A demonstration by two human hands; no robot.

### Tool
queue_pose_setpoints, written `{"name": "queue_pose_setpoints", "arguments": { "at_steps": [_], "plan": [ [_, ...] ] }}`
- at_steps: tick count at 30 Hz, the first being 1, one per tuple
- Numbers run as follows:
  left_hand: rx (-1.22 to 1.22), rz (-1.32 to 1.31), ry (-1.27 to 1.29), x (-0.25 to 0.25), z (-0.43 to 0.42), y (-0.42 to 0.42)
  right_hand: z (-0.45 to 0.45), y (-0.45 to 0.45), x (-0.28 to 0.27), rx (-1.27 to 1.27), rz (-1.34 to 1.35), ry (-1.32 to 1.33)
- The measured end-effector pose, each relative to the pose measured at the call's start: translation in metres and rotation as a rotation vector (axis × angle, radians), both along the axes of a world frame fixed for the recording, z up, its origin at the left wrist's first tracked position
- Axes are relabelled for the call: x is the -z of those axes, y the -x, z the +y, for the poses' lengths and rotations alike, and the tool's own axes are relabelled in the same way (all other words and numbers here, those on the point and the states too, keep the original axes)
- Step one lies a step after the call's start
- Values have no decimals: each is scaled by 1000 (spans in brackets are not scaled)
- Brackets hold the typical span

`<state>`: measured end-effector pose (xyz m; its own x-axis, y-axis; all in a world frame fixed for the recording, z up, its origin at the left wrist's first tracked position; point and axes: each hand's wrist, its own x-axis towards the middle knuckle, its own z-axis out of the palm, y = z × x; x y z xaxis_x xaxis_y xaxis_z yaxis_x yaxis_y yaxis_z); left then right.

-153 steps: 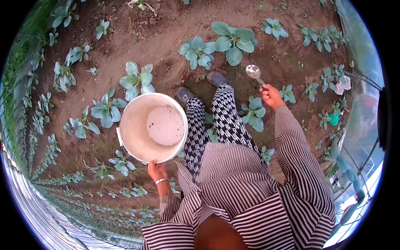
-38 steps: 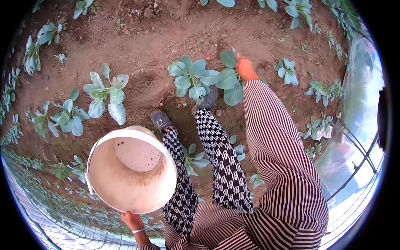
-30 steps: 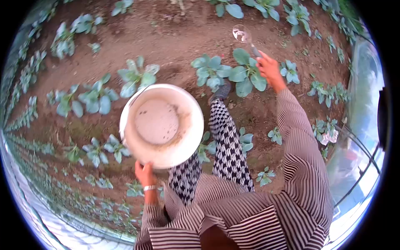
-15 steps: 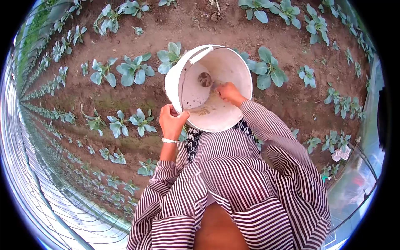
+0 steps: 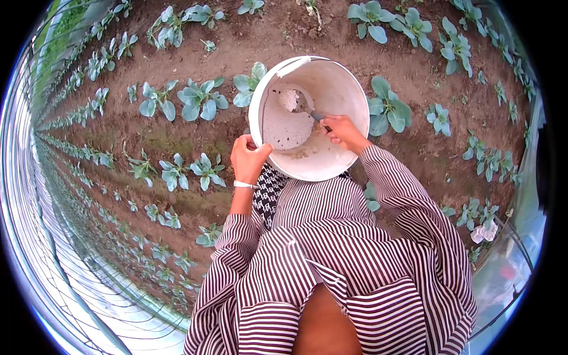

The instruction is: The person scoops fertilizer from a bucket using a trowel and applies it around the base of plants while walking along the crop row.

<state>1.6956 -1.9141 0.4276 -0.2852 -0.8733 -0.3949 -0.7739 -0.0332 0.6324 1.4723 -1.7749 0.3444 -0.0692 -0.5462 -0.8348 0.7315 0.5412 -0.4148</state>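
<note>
Fingers of the right hand (image 5: 345, 134) clamped on the dark handle of a spoon (image 5: 305, 103), inside the mouth of a white bucket (image 5: 340, 89); fingers of the left hand (image 5: 247, 161) gripping the near left part of the rim, the thumb against its inner side. The step in hand appears to be scooping: the spoon's bowl carries a pale heap (image 5: 289, 99), and similar-looking powder (image 5: 288, 131) covers much of the bucket's floor. Lifting the spoon from here would, in judgement, call for a firm hold on the handle and a level bowl, so that the heap clears the wall without spilling, with the left fingers steadying the rim.

Relative to the right fingertips, the bowl lies ahead and to the left; it is well apart from the left fingers. The powder lies to the left of the right fingers and beyond and to the right of the left thumb, with neither hand seen touching it. Whether the bowl's underside meets the powder cannot be told. To the right of and beyond the right fingers, outside the bucket, a leafy plant (image 5: 389, 109) stands in soil (image 5: 435, 161); a pale band (image 5: 244, 184) circles the wrist behind the left fingers.
</note>
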Motion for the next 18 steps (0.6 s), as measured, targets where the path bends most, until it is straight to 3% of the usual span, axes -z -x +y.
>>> {"name": "queue_pose_setpoints", "arguments": {
  "at_steps": [2, 11, 18],
  "plan": [
    [2, -71, -22, 1, -8, 2, 9, 5, -12, 3, -15, 40],
    [-259, 207, -345, 60, -69, -66, 29, -31, -54, 42, -117, 74],
    [-403, 197, -327, 73, -112, -147, 49, -96, -47, 315, -296, 65]
  ]
}}
